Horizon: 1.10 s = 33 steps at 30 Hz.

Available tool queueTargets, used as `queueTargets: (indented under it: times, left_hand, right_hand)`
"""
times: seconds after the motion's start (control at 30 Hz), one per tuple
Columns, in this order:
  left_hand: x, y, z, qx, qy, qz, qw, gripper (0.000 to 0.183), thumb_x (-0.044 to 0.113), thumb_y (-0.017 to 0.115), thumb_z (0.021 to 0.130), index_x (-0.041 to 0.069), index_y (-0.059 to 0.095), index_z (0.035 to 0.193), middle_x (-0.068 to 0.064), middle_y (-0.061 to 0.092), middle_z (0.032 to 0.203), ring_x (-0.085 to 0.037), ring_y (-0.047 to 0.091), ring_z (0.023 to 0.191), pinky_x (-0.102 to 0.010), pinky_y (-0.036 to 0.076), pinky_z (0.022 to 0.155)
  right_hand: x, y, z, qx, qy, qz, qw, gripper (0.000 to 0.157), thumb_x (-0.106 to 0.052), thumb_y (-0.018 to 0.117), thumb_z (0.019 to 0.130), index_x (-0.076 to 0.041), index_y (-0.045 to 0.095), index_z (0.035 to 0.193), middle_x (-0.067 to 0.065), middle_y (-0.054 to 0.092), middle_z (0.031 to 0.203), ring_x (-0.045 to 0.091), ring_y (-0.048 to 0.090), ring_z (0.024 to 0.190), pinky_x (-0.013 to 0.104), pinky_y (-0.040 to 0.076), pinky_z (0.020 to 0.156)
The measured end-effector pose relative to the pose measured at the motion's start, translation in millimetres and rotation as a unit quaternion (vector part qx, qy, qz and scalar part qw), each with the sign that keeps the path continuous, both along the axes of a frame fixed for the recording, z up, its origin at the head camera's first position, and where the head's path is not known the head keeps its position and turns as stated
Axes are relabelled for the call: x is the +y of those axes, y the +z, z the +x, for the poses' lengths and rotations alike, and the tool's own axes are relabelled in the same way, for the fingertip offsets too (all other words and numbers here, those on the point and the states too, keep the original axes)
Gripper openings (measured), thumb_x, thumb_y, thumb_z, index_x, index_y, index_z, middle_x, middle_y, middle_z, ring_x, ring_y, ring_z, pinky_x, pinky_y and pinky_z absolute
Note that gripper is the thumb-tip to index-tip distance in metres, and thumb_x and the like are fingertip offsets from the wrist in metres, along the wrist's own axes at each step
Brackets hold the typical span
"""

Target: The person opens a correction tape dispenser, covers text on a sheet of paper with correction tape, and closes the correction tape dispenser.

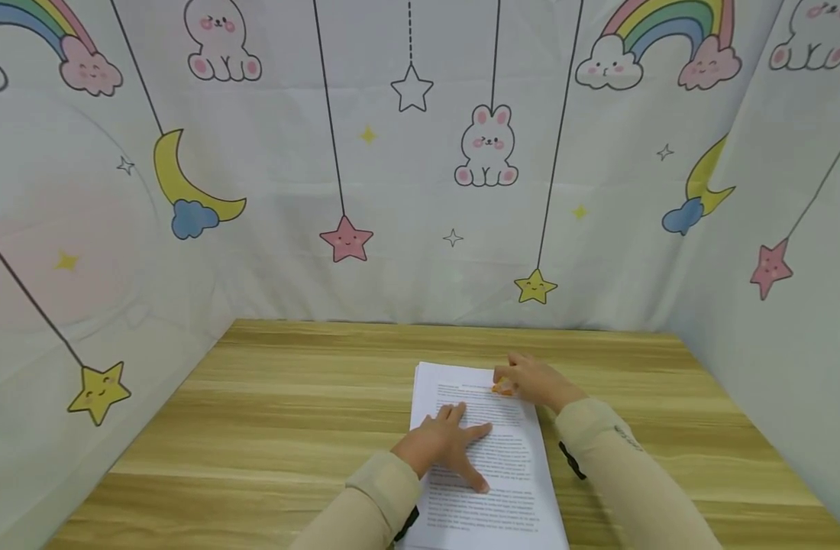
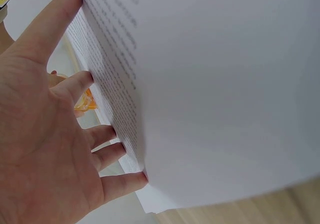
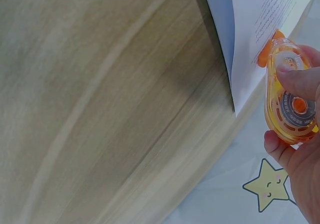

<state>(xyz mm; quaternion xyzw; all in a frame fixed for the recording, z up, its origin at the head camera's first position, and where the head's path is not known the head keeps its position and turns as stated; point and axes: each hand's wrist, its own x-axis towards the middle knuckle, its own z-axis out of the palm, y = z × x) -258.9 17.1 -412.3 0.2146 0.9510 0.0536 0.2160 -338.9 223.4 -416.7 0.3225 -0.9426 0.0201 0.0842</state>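
Note:
A stack of printed paper (image 1: pixel 502 489) lies on the wooden table, its top sheet covered in lines of text. With fingers spread, my left hand (image 1: pixel 450 447) rests on the middle of the top sheet; in the left wrist view the fingertips of that hand (image 2: pixel 55 129) touch the page. My right hand (image 1: pixel 533 380) is at the far right part of the sheet and grips an orange, clear-cased correction tape (image 3: pixel 291 97) between thumb and fingers. The tape's orange tip is at the page near the upper lines of text; whether it touches cannot be told.
The wood-grain table (image 1: pixel 289 428) extends to both sides of the paper. Behind and beside it hangs a white cloth (image 1: pixel 420 290) printed with stars, moons, rabbits and rainbows. A dark strap (image 1: pixel 573 461) shows at the right wrist.

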Motion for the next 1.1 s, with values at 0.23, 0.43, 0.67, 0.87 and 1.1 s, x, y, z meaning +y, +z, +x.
queueTargets:
  times: [0.23,0.43,0.67,0.87,1.1]
  left_hand:
    - [0.5,3.6,0.1,0.008,-0.006,-0.009,0.9999,0.090,0.068,0.069,0.062,0.048,0.027,0.140,-0.005,0.013,0.155,-0.027,0.014,0.142,-0.056,0.026,0.107]
    - [0.2,4.2,-1.2,0.013,-0.004,-0.005,0.9999,0.091,0.067,0.070,0.062,0.047,0.028,0.140,-0.006,0.013,0.155,-0.027,0.014,0.141,-0.055,0.023,0.109]
    - [1.3,2.5,-3.0,0.011,-0.002,-0.007,0.9999,0.091,0.067,0.070,0.062,0.048,0.027,0.140,-0.005,0.013,0.155,-0.027,0.014,0.141,-0.055,0.023,0.109]
    - [1.6,2.6,-2.6,0.007,0.001,-0.005,1.0000,0.091,0.066,0.071,0.062,0.048,0.027,0.140,-0.005,0.013,0.155,-0.027,0.014,0.141,-0.055,0.022,0.110]
    - [0.7,2.1,-0.9,0.003,0.005,0.000,1.0000,0.090,0.065,0.072,0.062,0.048,0.029,0.139,-0.005,0.013,0.155,-0.027,0.013,0.142,-0.056,0.024,0.108]
  right_hand:
    - [0.8,1.5,-0.2,-0.004,-0.005,-0.006,1.000,0.016,-0.008,0.065,0.084,-0.020,0.064,0.095,0.000,0.045,0.081,0.014,0.041,0.070,0.027,0.039,0.062]
    - [0.1,2.3,-5.7,0.000,-0.008,0.005,1.000,0.018,-0.007,0.064,0.084,-0.021,0.064,0.096,0.001,0.048,0.083,0.015,0.043,0.071,0.030,0.041,0.064]
    - [1.8,4.8,-4.7,-0.013,-0.018,0.013,1.000,0.021,-0.006,0.063,0.084,-0.022,0.064,0.097,0.001,0.047,0.083,0.015,0.041,0.071,0.029,0.040,0.063]
    - [4.5,6.6,0.1,-0.011,-0.018,0.017,1.000,0.024,-0.002,0.062,0.084,-0.021,0.064,0.098,0.001,0.047,0.084,0.016,0.042,0.073,0.030,0.041,0.064]
    - [6.3,3.8,0.1,-0.013,-0.011,0.004,1.000,0.024,-0.001,0.062,0.084,-0.020,0.064,0.098,0.002,0.047,0.083,0.015,0.041,0.072,0.029,0.040,0.064]
